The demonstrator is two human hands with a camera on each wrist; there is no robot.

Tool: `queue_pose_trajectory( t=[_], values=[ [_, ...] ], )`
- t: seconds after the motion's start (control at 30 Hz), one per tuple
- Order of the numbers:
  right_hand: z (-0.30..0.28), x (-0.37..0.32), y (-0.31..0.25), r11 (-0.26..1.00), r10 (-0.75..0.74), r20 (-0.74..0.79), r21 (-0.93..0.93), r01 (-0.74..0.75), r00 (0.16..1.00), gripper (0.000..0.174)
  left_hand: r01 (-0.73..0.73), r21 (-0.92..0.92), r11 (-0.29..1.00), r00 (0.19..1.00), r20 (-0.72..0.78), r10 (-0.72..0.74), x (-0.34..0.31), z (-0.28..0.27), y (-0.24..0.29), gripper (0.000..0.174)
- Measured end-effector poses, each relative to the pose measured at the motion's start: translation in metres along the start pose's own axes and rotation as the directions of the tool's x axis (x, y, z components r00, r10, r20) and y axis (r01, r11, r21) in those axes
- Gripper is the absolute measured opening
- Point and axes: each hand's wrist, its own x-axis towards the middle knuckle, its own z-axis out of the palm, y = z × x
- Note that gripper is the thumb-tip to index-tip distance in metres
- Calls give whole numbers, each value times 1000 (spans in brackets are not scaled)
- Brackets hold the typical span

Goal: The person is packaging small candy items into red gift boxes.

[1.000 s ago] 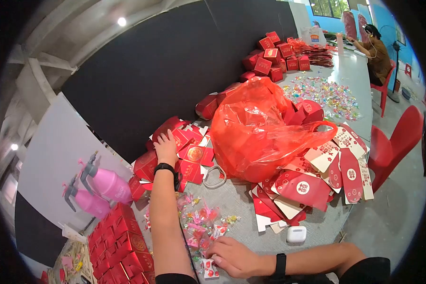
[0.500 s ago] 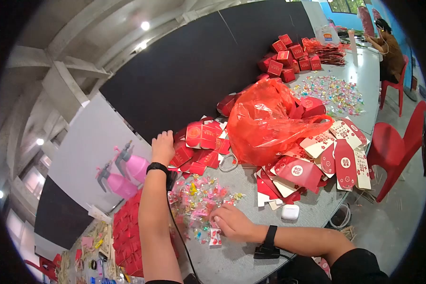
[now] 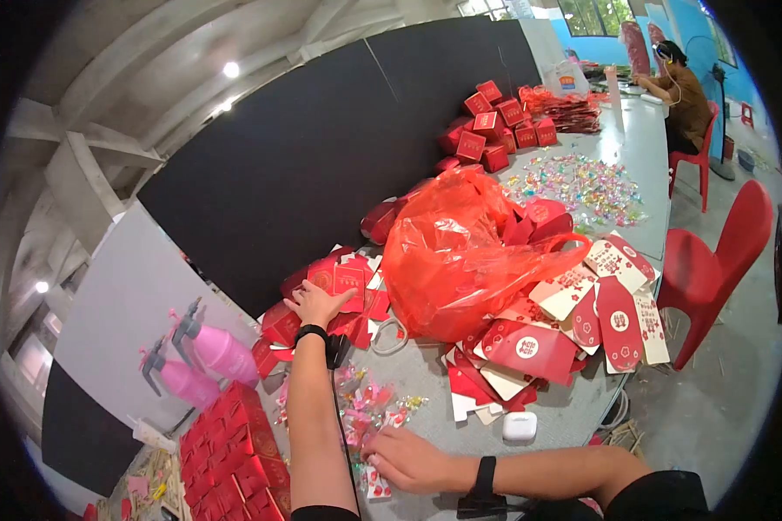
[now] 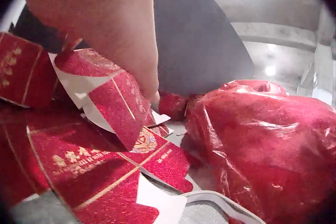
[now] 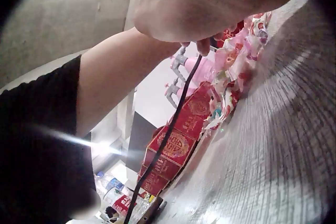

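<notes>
My left hand (image 3: 320,306) is over a heap of flat, partly folded red gift boxes (image 4: 89,166). In the left wrist view its fingers and thumb come down on both sides of one red gift box (image 4: 121,108) with white inner flaps, gripping it. My right hand (image 3: 408,460) rests at the near edge of a pile of wrapped candies (image 3: 356,404), fingers loosely bent. Strawberry-print candy packets (image 3: 378,484) show beside its fingers. The right wrist view has the candies (image 5: 231,71) just past the fingertips.
A red plastic bag (image 3: 447,260) stands mid-table, with red and cream cards (image 3: 530,347) to its right. Nearby are a white earbud case (image 3: 520,426), stacked red boxes (image 3: 235,460) and pink spray bottles (image 3: 217,347). A cable (image 5: 168,140) trails along my left arm. A person sits far off.
My left hand first reached to the left edge of the box heap, then came back right onto a red gift box. The right hand stays by the candies. The head view has swung.
</notes>
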Motion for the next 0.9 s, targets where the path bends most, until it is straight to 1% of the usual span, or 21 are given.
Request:
queue_pose_trajectory(
  t=[0.07, 0.1, 0.13, 0.2, 0.23, 0.27, 0.33, 0.4, 0.43, 0.47, 0.5, 0.53, 0.57, 0.6, 0.63, 0.67, 0.7, 0.73, 0.77, 0.83, 0.9],
  values=[
    [5, -2, 3, 997, 0, -49, 78, 4, 999, 26, 27, 7, 1000, 999, -17, -27, 9, 9, 7, 134],
    [6, -2, 3, 996, -2, -72, 90, 9, 997, 26, 26, 23, 999, 999, -31, -25, 5, -2, 17, 127],
    [5, -1, 4, 996, 3, -68, 84, 3, 998, 26, 27, 15, 1000, 999, -27, -26, 6, -6, 23, 127],
    [6, -3, 4, 999, -1, -52, 47, 4, 999, 26, -30, -88, 996, 1000, -11, 29, 4, -16, 27, 118],
    [4, -3, 3, 998, -1, -48, 55, 4, 999, 26, -90, -105, 990, 994, -68, 83, -1, -22, 26, 119],
    [1, -1, 2, 999, -2, -32, 34, 3, 999, 26, -84, -95, 992, 995, -66, 78, -7, -29, 26, 119],
    [-3, 1, -2, 999, -12, -12, 37, 12, 1000, 26, -143, -217, 966, 981, -163, 109, -25, -54, 24, 124],
    [1, 1, 1, 992, -113, -112, -63, 106, 987, 26, -163, -251, 954, 973, -202, 114, -37, -74, 7, 126],
    [7, 0, 5, 999, 49, -139, 4, -49, 989, 26, -191, -406, 894, 967, -233, 101, -50, -92, -2, 124],
    [9, -2, 8, 999, 42, -132, 19, -40, 990, 26, -220, -548, 807, 961, -264, 82, -64, -109, -9, 122],
    [6, 0, 8, 990, 105, -154, 111, -89, 982, 28, -207, -650, 731, 968, -245, 56, -88, -129, -14, 111],
    [4, 3, 8, 970, 171, -168, 200, -136, 971, 32, -202, -801, 564, 975, -217, 42, -123, -153, -11, 97],
    [6, 4, 11, 969, 166, -160, 208, -131, 973, 32, -162, -868, 469, 985, -169, 29, -150, -166, -20, 85],
    [10, 6, 16, 908, 247, -201, 391, -154, 948, 41, -121, -923, 366, 992, -120, 25, -175, -175, -29, 74],
    [11, 8, 18, 814, 332, -219, 557, -161, 918, 53, -120, -921, 370, 992, -124, 14, -200, -184, -36, 74],
    [9, 11, 22, 812, 326, -203, 560, -164, 923, 53, -32, -961, 275, 998, -15, 66, -226, -192, -45, 66],
    [5, 15, 25, 731, 360, -174, 663, -161, 917, 65, 62, -981, 183, 988, 86, 125, -252, -198, -55, 58],
    [1, 18, 24, 636, 389, -134, 755, -160, 912, 78, 141, -983, 115, 985, 151, 84, -281, -198, -59, 49],
    [-3, 20, 24, 629, 374, -109, 759, -166, 921, 78, 114, -986, 118, 989, 124, 79, -299, -184, -72, 52],
    [-15, 23, 21, 494, 375, 83, 825, -275, 923, 89, 107, -988, 116, 990, 116, 77, -340, -175, -81, 58],
    [-18, 17, 8, 520, 286, 119, 814, -258, 951, 92, 135, -987, 89, 986, 143, 84, -381, -165, -78, 67]
  ],
)
